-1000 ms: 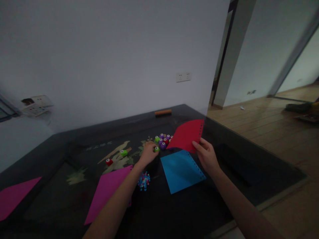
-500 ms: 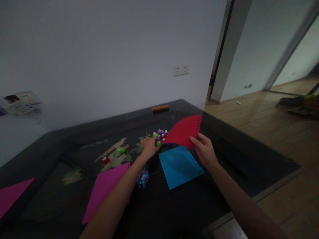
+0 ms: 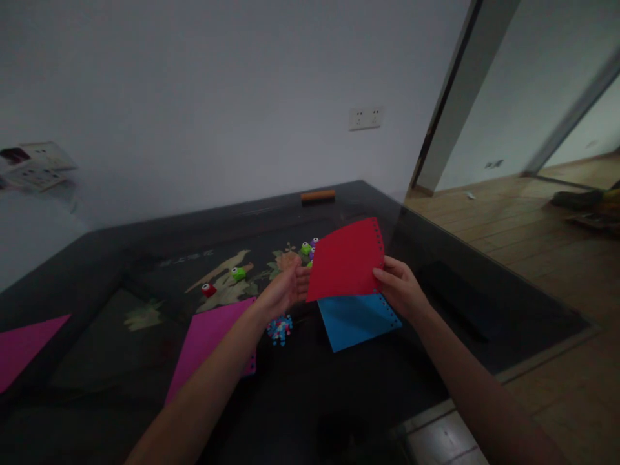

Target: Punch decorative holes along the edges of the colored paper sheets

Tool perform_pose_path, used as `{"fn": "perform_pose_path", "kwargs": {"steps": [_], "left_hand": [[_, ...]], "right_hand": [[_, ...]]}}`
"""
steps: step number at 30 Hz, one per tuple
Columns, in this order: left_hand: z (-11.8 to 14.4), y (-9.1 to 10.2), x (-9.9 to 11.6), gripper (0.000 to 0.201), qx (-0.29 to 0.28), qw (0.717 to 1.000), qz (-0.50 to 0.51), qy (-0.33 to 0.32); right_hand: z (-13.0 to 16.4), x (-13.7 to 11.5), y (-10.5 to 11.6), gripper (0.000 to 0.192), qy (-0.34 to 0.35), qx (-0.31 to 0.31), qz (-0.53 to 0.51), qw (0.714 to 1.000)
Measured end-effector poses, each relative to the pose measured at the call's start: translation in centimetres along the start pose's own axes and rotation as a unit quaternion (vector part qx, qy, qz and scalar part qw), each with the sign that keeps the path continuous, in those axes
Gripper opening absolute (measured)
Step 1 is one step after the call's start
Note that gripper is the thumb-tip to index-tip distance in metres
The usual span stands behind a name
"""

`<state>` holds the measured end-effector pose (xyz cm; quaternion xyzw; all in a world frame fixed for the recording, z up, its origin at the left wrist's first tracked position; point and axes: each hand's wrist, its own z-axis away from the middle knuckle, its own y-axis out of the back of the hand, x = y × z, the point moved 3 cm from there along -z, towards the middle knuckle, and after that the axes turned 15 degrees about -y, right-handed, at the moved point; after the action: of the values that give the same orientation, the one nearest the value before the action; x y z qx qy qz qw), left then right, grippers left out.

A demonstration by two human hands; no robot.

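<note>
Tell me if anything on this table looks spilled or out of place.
A small heap of paper bits lies loose on the dark table, between the pink sheet and blue sheet. Two little punches, green and red, sit apart from the cluster.

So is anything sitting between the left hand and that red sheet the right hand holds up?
Nothing visible: the left hand is at the red sheet's left edge, while the right hand pinches its right side.

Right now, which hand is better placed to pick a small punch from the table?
Probably the left hand: it looks free and is nearer the green punch. The right hand pinches the red sheet.
</note>
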<state>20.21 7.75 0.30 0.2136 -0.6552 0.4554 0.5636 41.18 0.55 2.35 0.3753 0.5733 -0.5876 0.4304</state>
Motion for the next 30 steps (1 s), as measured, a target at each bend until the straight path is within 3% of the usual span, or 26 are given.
{"fn": "perform_pose_path", "kwargs": {"steps": [3,6,9,13,19,26,30], "left_hand": [[0.4,0.0,1.3,0.035,0.032,0.998,-0.013,-0.047],[0.4,0.6,2.7,0.029,0.076,0.985,-0.094,-0.121],[0.5,1.0,3.3,0.024,0.096,0.968,-0.178,-0.15],[0.7,0.5,3.4,0.017,0.066,0.951,-0.25,-0.17],[0.9,-1.0,2.7,0.014,-0.001,0.957,-0.253,-0.142],[0.9,-1.6,1.2,0.023,-0.051,0.965,-0.243,-0.085],[1.0,-1.5,1.4,0.032,0.0,0.962,-0.246,-0.121]], "right_hand": [[-0.1,0.3,-0.1,0.027,-0.042,-0.014,0.02,0.999],[-0.3,0.7,-0.1,0.028,-0.097,-0.028,0.056,0.993],[-0.7,1.3,0.3,0.029,-0.156,-0.041,0.102,0.982],[-1.4,1.7,1.7,0.025,-0.147,0.034,0.117,0.982],[-1.8,1.4,3.1,0.029,-0.1,0.135,0.11,0.98],[-1.7,1.2,3.8,0.031,-0.104,0.159,0.129,0.973],[-1.6,1.0,4.2,0.03,-0.124,0.159,0.134,0.97]]}}
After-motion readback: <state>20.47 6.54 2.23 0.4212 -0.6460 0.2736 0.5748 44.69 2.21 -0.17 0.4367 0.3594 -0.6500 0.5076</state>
